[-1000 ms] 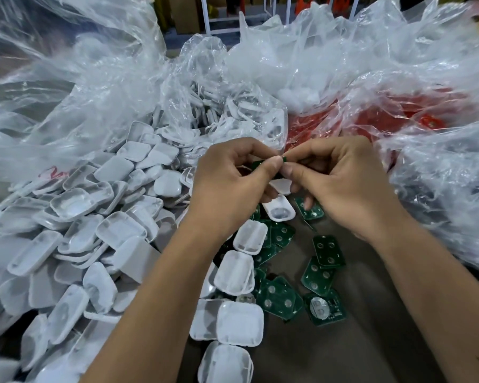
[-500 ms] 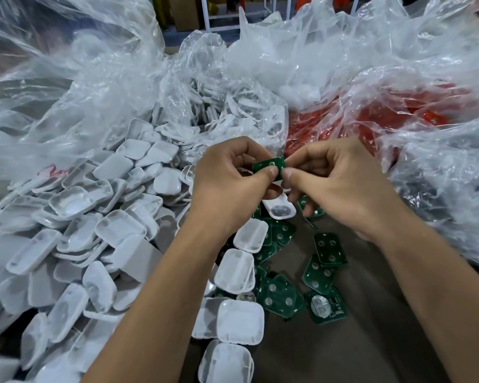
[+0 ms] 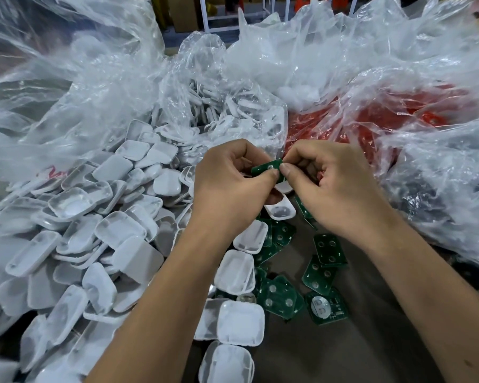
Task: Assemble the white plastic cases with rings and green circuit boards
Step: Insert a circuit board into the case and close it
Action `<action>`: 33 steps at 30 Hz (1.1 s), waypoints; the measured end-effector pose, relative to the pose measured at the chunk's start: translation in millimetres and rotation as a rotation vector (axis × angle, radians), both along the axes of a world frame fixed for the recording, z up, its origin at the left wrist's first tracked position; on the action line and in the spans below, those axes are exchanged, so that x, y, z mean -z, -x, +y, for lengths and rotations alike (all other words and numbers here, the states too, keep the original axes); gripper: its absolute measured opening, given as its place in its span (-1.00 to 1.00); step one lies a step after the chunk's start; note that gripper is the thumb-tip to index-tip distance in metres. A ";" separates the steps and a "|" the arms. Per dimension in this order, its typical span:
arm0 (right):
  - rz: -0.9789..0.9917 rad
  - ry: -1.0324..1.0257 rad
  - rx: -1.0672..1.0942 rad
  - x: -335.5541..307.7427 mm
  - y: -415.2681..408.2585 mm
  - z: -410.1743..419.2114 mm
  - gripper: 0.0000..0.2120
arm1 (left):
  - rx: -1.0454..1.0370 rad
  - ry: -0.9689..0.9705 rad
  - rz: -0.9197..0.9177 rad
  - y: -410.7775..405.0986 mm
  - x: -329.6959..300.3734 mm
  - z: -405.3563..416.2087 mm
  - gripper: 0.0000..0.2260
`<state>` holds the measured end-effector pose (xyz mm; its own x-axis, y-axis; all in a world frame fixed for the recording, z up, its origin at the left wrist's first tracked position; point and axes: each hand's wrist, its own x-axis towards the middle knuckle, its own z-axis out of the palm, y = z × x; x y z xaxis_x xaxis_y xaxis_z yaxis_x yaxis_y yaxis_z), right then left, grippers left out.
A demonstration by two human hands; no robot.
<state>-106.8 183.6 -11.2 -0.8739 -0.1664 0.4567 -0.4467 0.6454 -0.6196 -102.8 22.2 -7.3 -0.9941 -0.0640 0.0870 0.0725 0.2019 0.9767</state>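
Observation:
A small green circuit board [image 3: 264,167] is held up between both hands at the centre. My left hand [image 3: 230,186] pinches its near edge with thumb and forefinger. My right hand [image 3: 335,186] pinches its right end. Just below the hands sits a white plastic case half [image 3: 281,211], partly hidden, and I cannot tell whether a hand holds it. Several loose green boards [image 3: 320,275] lie on the brown table under my wrists. A row of white cases [image 3: 239,322] runs toward me.
A big heap of white case halves [image 3: 75,239] fills the left side. Behind it lie clear plastic bags, one with white ring parts [image 3: 233,117] and one with red parts [image 3: 393,114] at right. Bare brown tabletop [image 3: 357,349] shows at lower right.
The green board has come up into plainer view between the fingertips. Both hands stay close together and have barely shifted.

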 end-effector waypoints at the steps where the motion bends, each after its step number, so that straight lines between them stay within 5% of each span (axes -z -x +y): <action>1: -0.034 0.015 -0.017 0.3 0.4 0.0 -0.85 | 0.004 -0.014 -0.008 0.2 0.2 -0.4 -0.90; 5: -0.143 0.012 -0.070 0.3 1.6 3.0 -0.78 | 0.045 -0.128 -0.038 0.5 -0.6 -2.2 -0.90; 14: -0.032 0.181 -0.100 4.9 0.9 -0.6 -0.71 | 0.110 -0.292 -0.084 -1.9 -6.2 -2.7 -0.89; 33: 0.197 0.175 -0.088 -5.3 -0.8 4.0 -0.69 | 0.023 -0.285 -0.083 -0.6 -2.0 4.2 -0.88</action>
<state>-106.0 187.6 -5.9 -0.7513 -0.1411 0.6447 -0.6189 0.4899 -0.6140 -102.2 26.5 -5.3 -0.9986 -0.0515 -0.0130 -0.0087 -0.0824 0.9966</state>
